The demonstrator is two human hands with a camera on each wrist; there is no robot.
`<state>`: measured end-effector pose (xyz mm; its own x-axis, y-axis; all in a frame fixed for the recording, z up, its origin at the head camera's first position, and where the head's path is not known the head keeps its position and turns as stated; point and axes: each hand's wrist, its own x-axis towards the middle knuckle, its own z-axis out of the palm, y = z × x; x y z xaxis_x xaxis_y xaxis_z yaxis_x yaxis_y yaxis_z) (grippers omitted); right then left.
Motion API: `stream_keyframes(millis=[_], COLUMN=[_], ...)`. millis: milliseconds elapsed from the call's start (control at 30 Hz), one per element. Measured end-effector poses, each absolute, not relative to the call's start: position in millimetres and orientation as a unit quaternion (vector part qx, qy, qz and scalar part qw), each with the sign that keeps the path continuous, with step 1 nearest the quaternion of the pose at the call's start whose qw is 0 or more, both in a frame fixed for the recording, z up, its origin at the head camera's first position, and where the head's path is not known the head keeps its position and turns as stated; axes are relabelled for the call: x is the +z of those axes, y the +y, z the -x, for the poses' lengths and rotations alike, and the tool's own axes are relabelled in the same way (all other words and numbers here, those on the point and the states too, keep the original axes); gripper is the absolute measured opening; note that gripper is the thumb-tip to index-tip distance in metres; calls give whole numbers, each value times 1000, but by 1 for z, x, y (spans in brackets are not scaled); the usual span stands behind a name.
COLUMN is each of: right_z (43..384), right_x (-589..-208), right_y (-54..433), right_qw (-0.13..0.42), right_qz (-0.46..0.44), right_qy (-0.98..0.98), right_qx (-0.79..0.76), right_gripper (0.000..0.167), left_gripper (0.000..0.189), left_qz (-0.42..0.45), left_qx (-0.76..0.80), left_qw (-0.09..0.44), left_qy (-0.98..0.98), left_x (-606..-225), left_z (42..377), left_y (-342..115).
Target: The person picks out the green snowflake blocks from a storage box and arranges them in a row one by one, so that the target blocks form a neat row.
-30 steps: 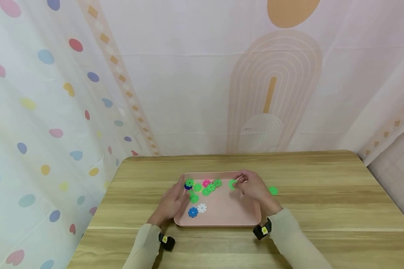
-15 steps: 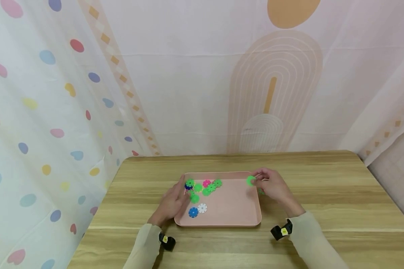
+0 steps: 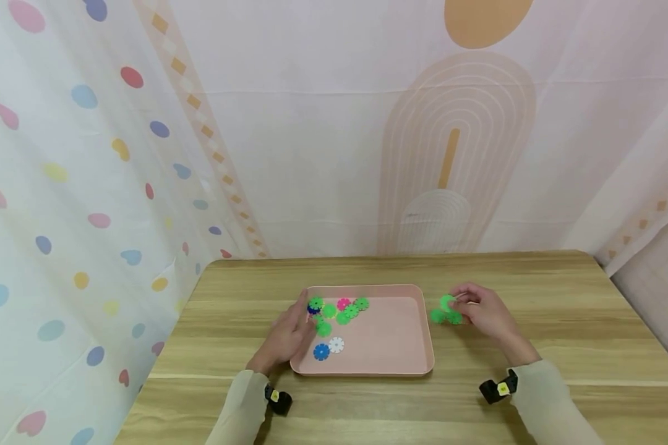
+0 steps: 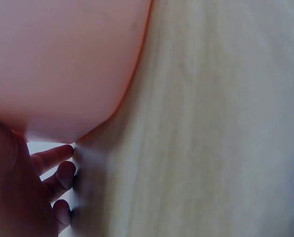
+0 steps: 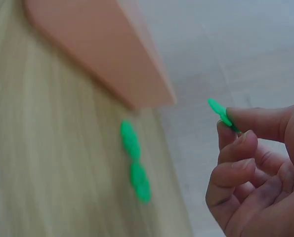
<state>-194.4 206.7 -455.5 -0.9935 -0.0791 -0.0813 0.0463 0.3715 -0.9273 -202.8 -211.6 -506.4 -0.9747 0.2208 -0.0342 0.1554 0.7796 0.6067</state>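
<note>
My right hand [image 3: 487, 314] pinches a green notched snowflake disc [image 3: 448, 302] between thumb and fingers, above the table just right of the pink tray [image 3: 392, 337]. Under it, two more green discs [image 5: 130, 139] lie on the wood, their edges close together in the right wrist view. My left hand [image 3: 285, 337] holds the tray's left side, thumb over the rim and fingers outside; the left wrist view has those fingertips [image 4: 65, 173] low beside the outer wall. Inside the tray's left half are several green discs [image 3: 342, 317], a pink disc [image 3: 343, 304], a white disc [image 3: 336, 345] and a blue disc [image 3: 321, 351].
A dark blue disc [image 3: 314, 309] is partly hidden under a green one near the tray's back left corner. The wooden table [image 3: 534, 321] extends on both sides of the tray. A patterned curtain [image 3: 323, 154] hangs behind the table and along its left.
My right hand has carried the green disc from inside the tray, over its right rim, to above the table. A second green disc now shows beside the one lying there. The left hand stays put.
</note>
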Motion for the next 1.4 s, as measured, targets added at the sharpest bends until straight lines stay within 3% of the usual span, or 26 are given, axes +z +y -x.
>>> stream_keyframes(millis=[400,1000,1400], right_z=[197,198,199], right_x=[-479,-488,-489], right_y=[247,255,251], right_qw=[72,116,97], right_qz=[-13,-53,-67], right_qy=[832,853,868], right_qx=[-550,-506,-483], right_gripper=[27,25,23], left_gripper=[72,72,71], left_qz=[-92,-89,-90], left_qx=[327,325,321], left_qw=[56,56,59], left_qy=[939,940,941], left_x=[-507,-506,-507], left_z=[203,203,203], left_y=[-211,-211,-211])
